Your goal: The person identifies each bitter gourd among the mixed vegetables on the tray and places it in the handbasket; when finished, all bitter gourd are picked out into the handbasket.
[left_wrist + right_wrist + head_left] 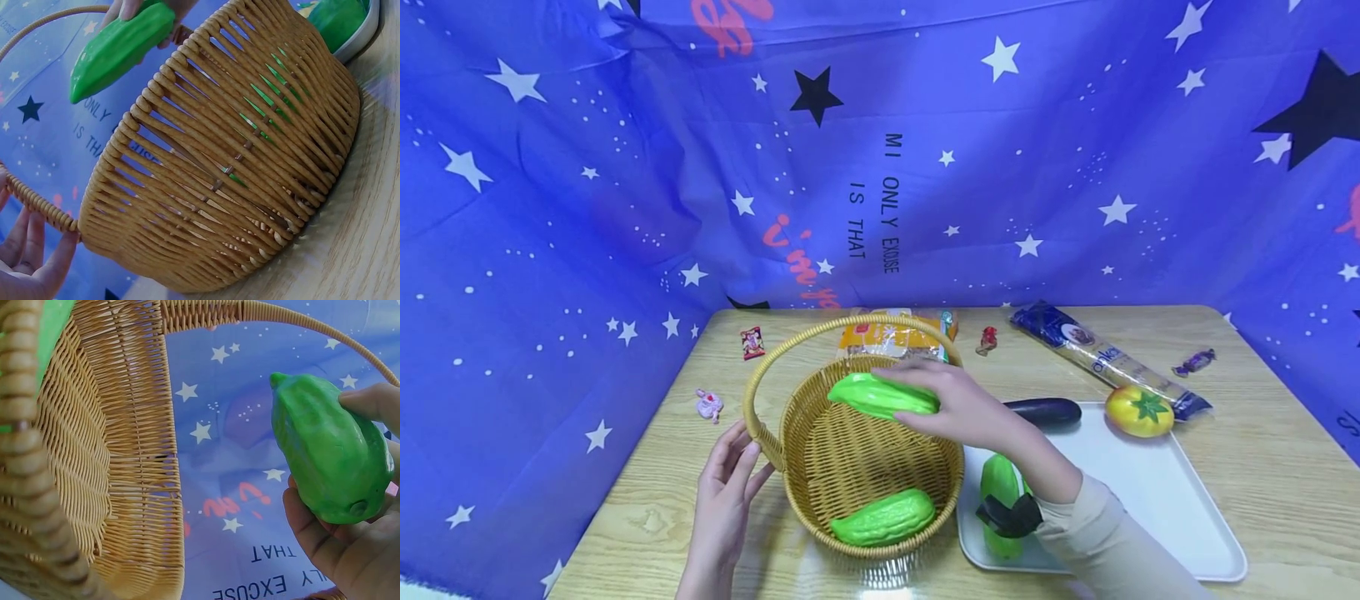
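A round wicker basket (872, 450) with an arched handle (758, 417) stands on the table. My left hand (724, 492) holds the handle's left base between thumb and fingers, also seen in the left wrist view. Above the basket, my right hand (955, 404) grips a smooth, ridged green toy vegetable (876, 395) by its right end. In the right wrist view the thumb lies on one side of this green vegetable (331, 450) and fingers on the other. A bumpy green toy bitter melon (886, 518) lies on the basket floor, near its front wall.
Right of the basket, a white tray (1138, 492) bears an eggplant (1047, 412), a yellow-red toy fruit (1138, 411) and green vegetables (1000, 479) partly hidden by my right arm. Behind lie a pasta packet (1097, 354), an orange packet (887, 335) and several wrapped candies (752, 342).
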`<action>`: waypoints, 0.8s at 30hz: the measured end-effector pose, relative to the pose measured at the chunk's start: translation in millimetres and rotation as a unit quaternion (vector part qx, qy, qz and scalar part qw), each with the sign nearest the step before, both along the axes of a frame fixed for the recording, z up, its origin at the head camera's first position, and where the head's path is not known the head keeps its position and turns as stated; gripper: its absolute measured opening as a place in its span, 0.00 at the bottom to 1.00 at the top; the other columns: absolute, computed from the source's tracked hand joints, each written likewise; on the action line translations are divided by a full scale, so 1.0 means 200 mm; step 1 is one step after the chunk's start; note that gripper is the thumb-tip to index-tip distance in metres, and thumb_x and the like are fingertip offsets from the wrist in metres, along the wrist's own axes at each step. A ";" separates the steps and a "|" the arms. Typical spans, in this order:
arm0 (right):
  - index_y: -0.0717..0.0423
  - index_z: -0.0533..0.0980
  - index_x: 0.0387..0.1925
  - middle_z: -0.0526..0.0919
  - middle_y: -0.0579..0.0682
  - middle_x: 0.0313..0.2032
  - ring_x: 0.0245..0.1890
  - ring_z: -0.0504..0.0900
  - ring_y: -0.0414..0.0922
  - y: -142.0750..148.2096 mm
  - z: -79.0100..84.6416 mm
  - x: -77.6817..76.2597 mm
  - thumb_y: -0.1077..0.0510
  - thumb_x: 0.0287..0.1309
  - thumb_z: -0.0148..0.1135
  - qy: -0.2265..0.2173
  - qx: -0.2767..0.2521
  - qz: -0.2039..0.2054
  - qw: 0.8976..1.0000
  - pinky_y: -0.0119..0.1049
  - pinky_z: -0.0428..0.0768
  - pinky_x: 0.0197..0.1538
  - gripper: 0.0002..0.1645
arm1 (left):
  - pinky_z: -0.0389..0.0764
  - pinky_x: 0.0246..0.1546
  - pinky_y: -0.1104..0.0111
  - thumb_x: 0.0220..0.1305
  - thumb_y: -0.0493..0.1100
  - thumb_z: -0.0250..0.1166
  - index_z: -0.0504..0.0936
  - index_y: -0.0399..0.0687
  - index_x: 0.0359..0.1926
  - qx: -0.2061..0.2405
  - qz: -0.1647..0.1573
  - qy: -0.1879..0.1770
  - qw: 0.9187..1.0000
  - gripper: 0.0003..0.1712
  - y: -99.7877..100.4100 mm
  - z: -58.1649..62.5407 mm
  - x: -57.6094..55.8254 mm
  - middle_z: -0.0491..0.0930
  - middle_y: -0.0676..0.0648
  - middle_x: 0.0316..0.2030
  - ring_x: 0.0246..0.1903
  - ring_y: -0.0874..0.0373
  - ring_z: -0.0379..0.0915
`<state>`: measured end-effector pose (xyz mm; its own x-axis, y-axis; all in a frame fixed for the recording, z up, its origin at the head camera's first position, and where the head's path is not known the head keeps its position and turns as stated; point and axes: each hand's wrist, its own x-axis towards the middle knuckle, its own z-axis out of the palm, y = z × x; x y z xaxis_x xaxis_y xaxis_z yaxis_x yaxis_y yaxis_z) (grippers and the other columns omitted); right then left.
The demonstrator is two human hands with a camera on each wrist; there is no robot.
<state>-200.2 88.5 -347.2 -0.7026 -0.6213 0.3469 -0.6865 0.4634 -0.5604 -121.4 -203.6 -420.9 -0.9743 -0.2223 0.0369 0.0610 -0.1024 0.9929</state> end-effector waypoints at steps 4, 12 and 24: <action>0.45 0.71 0.62 0.77 0.51 0.58 0.59 0.73 0.52 -0.03 0.00 -0.03 0.51 0.55 0.65 0.008 0.003 0.009 1.000 0.51 0.76 0.59 0.31 | 0.81 0.52 0.71 0.71 0.43 0.51 0.61 0.41 0.65 0.000 -0.001 0.003 1.000 0.24 0.00 0.00 0.00 0.72 0.55 0.52 0.53 0.68 0.72; 0.43 0.69 0.63 0.75 0.50 0.60 0.62 0.71 0.50 -0.09 -0.02 -0.08 0.51 0.56 0.63 -0.013 0.010 0.014 1.000 0.49 0.75 0.63 0.32 | 0.81 0.51 0.70 0.71 0.42 0.51 0.62 0.40 0.64 0.006 0.004 -0.001 1.000 0.24 0.00 0.00 0.00 0.72 0.56 0.52 0.53 0.68 0.72; 0.37 0.66 0.65 0.72 0.50 0.63 0.64 0.69 0.51 -0.14 -0.10 -0.16 0.48 0.59 0.61 -0.089 0.034 -0.002 0.995 0.59 0.66 0.66 0.31 | 0.81 0.52 0.70 0.71 0.43 0.52 0.62 0.41 0.65 -0.003 -0.004 -0.001 1.000 0.24 0.00 0.01 0.00 0.72 0.54 0.53 0.53 0.67 0.72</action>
